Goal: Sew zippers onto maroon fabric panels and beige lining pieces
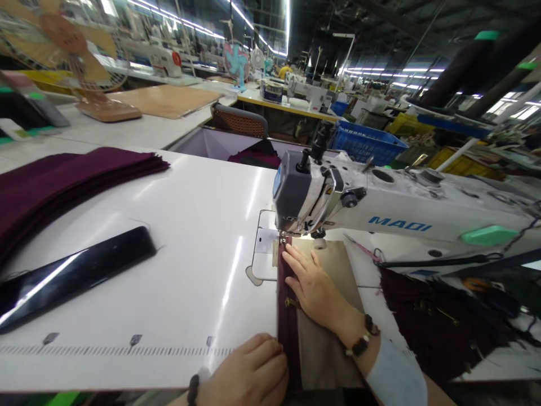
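Pressing flat, the right hand [315,285] spreads its fingers [291,260] on the maroon strip [288,321] just short of the needle. Nearer, the left hand [249,375] curls loosely against the strip's edge. Leftward the white table [181,270] lies open up to a black tray [71,276].

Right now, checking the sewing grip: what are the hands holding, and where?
Neither grips; right hand presses flat on the fabric strip near the needle, left hand at its near end.

The right hand [310,285] is lying flat on tan fabric [325,338] beside a maroon strip [289,321] under the sewing machine [380,208]. The left hand [249,375] is pressing the strip's near end at the white desk [169,282] edge (a maroon fabric stack [54,186] is sitting far left).
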The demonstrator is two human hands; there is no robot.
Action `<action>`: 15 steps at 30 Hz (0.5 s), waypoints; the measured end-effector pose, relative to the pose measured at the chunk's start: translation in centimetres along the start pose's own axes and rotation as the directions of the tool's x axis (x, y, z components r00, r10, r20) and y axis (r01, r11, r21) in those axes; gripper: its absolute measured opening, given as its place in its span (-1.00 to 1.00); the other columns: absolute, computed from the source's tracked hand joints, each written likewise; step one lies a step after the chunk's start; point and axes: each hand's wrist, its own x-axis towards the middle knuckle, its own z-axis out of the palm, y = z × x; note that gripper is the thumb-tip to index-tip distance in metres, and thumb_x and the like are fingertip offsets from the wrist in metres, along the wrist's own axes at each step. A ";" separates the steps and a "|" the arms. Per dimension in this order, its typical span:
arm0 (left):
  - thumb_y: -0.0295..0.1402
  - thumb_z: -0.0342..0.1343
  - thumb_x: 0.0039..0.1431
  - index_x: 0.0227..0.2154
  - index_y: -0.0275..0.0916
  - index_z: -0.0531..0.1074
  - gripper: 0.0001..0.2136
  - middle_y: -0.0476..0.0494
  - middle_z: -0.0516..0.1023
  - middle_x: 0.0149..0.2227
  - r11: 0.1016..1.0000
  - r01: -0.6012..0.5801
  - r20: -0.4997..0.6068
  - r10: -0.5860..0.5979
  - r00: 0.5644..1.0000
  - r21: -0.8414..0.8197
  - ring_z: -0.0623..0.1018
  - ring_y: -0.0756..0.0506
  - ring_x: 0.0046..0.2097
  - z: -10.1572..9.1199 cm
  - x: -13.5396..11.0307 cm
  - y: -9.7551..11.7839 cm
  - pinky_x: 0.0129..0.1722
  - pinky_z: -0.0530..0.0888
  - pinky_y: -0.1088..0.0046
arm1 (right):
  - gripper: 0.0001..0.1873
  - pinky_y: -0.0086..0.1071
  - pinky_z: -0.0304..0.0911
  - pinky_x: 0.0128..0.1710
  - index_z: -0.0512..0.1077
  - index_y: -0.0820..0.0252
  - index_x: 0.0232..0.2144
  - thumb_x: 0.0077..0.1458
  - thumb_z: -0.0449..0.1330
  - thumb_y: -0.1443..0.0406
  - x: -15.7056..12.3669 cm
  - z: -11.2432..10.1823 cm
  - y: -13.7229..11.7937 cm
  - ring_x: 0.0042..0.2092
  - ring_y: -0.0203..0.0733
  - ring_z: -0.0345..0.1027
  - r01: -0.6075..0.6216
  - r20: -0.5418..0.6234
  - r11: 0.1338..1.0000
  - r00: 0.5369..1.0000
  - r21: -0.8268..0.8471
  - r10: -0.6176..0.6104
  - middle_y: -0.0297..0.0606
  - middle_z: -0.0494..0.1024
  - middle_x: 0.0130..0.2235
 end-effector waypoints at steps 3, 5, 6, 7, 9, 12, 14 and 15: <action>-0.52 -0.23 0.28 -0.41 -0.32 0.39 -0.71 -0.11 0.45 -0.45 1.000 -0.003 -0.011 0.003 1.000 -0.023 0.43 -0.04 -0.32 0.0 -0.2 -0.2 -0.22 0.41 0.45 | -0.51 0.05 -0.21 0.19 0.11 0.26 0.14 0.13 -0.07 0.38 0.0 0.1 0.0 0.25 -0.13 -0.14 -0.014 0.006 1.000 1.000 -0.006 0.014 -0.17 0.06 0.23; -0.53 -0.25 0.29 -0.39 -0.32 0.39 -0.70 -0.10 0.46 -0.46 0.999 -0.009 -0.022 0.008 1.000 -0.050 0.44 -0.04 -0.33 0.3 -0.3 -0.3 -0.22 0.41 0.46 | -0.50 0.05 -0.19 0.19 0.11 0.26 0.14 0.13 -0.07 0.38 0.0 0.1 0.1 0.24 -0.13 -0.13 -0.019 0.011 1.000 1.000 -0.010 0.019 -0.16 0.06 0.23; -0.52 -0.26 0.29 -0.40 -0.31 0.39 -0.69 -0.09 0.46 -0.46 0.998 -0.006 -0.020 0.004 1.000 -0.064 0.44 -0.03 -0.34 0.6 -0.2 -0.3 -0.22 0.41 0.46 | -0.50 0.06 -0.18 0.18 0.11 0.26 0.14 0.13 -0.07 0.38 0.1 0.1 0.1 0.24 -0.13 -0.13 -0.016 0.009 1.000 1.000 -0.010 0.016 -0.16 0.06 0.22; -0.51 -0.27 0.30 -0.42 -0.30 0.38 -0.68 -0.07 0.46 -0.48 0.997 -0.007 -0.032 0.004 0.999 -0.079 0.45 -0.02 -0.35 0.9 -0.2 -0.2 -0.23 0.41 0.48 | -0.50 0.06 -0.16 0.18 0.11 0.25 0.14 0.13 -0.08 0.39 0.0 0.2 0.1 0.24 -0.12 -0.12 -0.008 0.003 1.000 1.000 -0.009 0.008 -0.15 0.07 0.22; -0.43 -0.28 0.33 -0.47 -0.28 0.36 -0.65 -0.04 0.46 -0.51 0.993 0.003 -0.046 -0.009 0.999 -0.118 0.46 0.02 -0.39 1.4 -0.2 -0.3 -0.26 0.41 0.55 | -0.50 0.06 -0.12 0.17 0.10 0.23 0.15 0.13 -0.09 0.39 -0.1 0.5 0.3 0.24 -0.12 -0.11 0.012 -0.016 1.000 1.000 -0.015 -0.013 -0.14 0.08 0.22; -0.35 -0.27 0.34 -0.43 -0.26 0.36 -0.66 0.00 0.49 -0.48 0.996 -0.008 -0.032 0.005 0.999 -0.094 0.48 0.06 -0.38 -0.5 -0.6 -2.1 -0.20 0.41 0.61 | -0.51 0.07 -0.05 0.14 0.10 0.20 0.16 0.16 -0.14 0.36 -0.5 1.6 1.1 0.23 -0.10 -0.07 0.044 -0.057 0.996 0.997 -0.073 -0.048 -0.16 0.10 0.21; -0.37 -0.25 0.33 -0.32 -0.24 0.40 -0.71 -0.06 0.54 -0.34 0.993 0.087 -0.002 -0.087 0.996 0.082 0.50 0.01 -0.25 -4.7 -1.4 -5.1 -0.08 0.39 0.48 | -0.52 0.06 0.04 0.10 0.10 0.18 0.16 0.18 -0.15 0.29 -0.6 2.9 2.1 0.20 -0.05 0.00 0.084 -0.121 0.987 0.988 -0.136 -0.100 -0.15 0.13 0.20; -0.39 -0.25 0.32 -0.23 -0.26 0.40 -0.71 -0.13 0.53 -0.23 0.954 0.216 -0.017 -0.218 0.976 0.208 0.48 -0.04 -0.15 -7.7 -2.1 -7.0 -0.06 0.38 0.42 | -0.52 0.04 0.09 0.07 0.12 0.18 0.15 0.18 -0.15 0.27 -0.6 3.6 2.8 0.18 -0.03 0.06 0.106 -0.175 0.980 0.975 -0.166 -0.135 -0.14 0.16 0.18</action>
